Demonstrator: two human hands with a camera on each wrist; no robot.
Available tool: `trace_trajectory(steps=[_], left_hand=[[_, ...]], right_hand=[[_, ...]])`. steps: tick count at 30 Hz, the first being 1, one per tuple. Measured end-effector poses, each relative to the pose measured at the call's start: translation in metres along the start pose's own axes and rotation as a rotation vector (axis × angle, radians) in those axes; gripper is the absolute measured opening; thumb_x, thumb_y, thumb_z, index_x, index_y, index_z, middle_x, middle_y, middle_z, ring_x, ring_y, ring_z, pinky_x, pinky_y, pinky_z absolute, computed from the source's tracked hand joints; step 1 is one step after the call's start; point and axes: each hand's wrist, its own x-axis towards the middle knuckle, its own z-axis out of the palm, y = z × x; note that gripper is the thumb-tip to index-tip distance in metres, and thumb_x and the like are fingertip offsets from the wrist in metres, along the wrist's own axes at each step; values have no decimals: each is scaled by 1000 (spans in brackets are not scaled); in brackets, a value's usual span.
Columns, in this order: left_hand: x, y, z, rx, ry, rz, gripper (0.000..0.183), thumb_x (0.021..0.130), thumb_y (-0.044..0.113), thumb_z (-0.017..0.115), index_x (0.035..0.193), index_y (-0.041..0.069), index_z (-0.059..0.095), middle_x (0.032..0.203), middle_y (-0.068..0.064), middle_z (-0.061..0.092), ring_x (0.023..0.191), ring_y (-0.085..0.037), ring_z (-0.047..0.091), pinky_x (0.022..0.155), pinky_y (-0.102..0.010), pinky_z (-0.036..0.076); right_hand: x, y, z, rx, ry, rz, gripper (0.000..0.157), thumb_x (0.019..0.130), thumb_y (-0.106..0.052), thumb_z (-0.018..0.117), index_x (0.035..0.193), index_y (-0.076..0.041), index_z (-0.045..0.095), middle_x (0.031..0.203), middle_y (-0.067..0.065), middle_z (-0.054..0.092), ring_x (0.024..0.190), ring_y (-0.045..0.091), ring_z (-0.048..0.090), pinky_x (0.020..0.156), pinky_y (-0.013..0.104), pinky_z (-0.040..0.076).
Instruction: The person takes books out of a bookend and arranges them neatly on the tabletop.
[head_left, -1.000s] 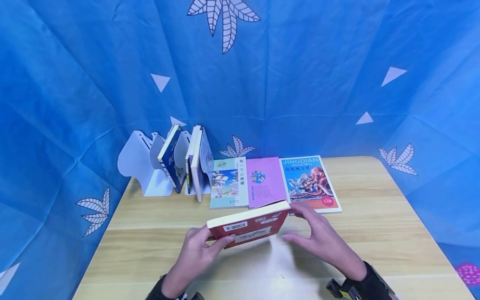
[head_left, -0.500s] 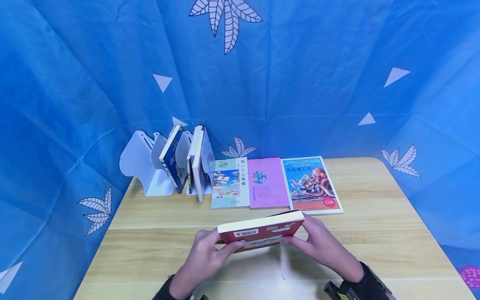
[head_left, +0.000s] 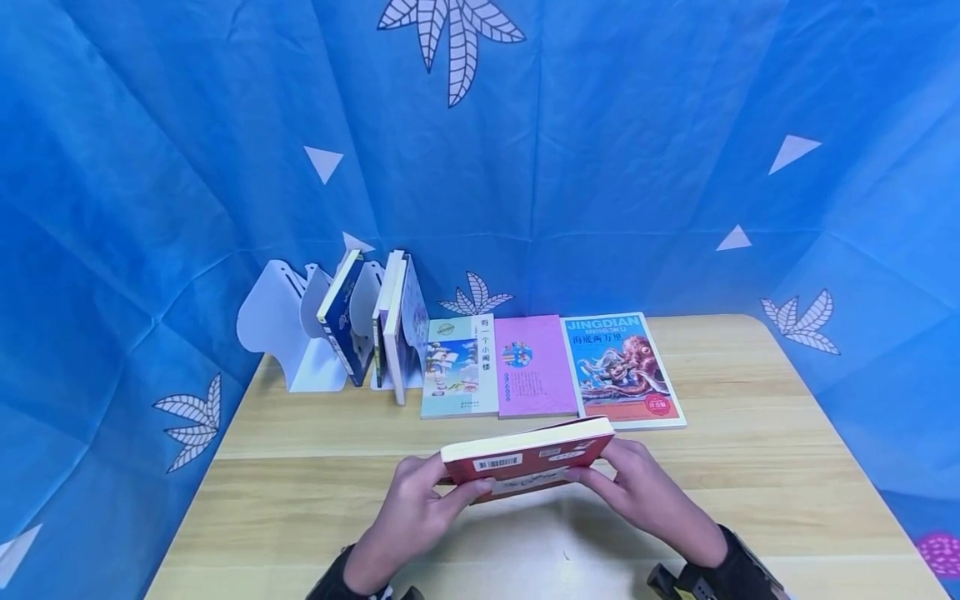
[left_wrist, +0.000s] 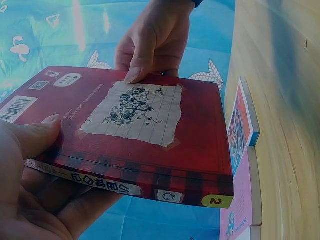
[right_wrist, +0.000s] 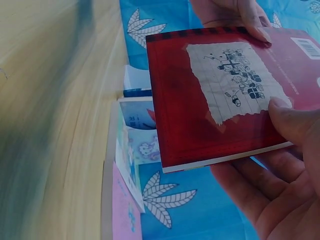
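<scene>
Since a second ago, the red book [head_left: 517,475] has shifted to the person's right, and the right thumb has come down onto its cover. It is now held tilted above the worktop [head_left: 300,492], nearer the person than the row of flat books [head_left: 536,367]. The left hand [head_left: 416,508] pinches it at the spine, thumb on top, fingers beneath; the right hand [head_left: 652,487] pinches the opposite edge likewise. The downward-facing cover is hidden, the head view conceals most fingers, and both wrist views crop the nearer hand.
</scene>
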Motion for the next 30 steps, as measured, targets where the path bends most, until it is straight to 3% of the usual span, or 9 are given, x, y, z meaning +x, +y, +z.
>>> trace_trajectory(steps=[7,11,18,20,30], left_hand=[[0,1,-3,6,-32,-65,33,85,7,83,117,7,73,104,-7,82,93,-15,80,78,-27,62],[1,3,-6,-20,-85,-145,30,91,15,79,120,8,73,107,-6,82,96,-13,79,81,-26,64],[6,10,-7,-148,-191,-432,37,96,27,74,131,15,69,122,-5,78,106,-20,77,82,-24,65],[7,11,-7,-153,-203,-480,39,97,29,73,133,15,67,126,-6,77,108,-23,77,83,-26,65],[10,13,-5,-148,-205,-513,46,98,32,73,138,13,61,129,-9,75,111,-26,76,83,-28,66]], right_hand=[[-2,3,1,26,9,-48,30,86,0,79,115,-8,73,103,4,81,94,2,73,78,27,65],[-3,3,0,51,-1,-43,28,89,1,76,116,-6,72,104,7,81,94,3,74,76,27,66],[-3,-3,-2,43,7,1,26,92,-2,75,118,-6,73,104,7,81,93,1,73,71,25,66],[-3,-5,-4,58,4,26,25,94,-5,74,119,-7,73,106,7,81,94,0,72,70,25,66],[-5,-8,-7,69,38,36,25,93,-3,74,117,-6,74,104,10,81,92,0,72,68,16,61]])
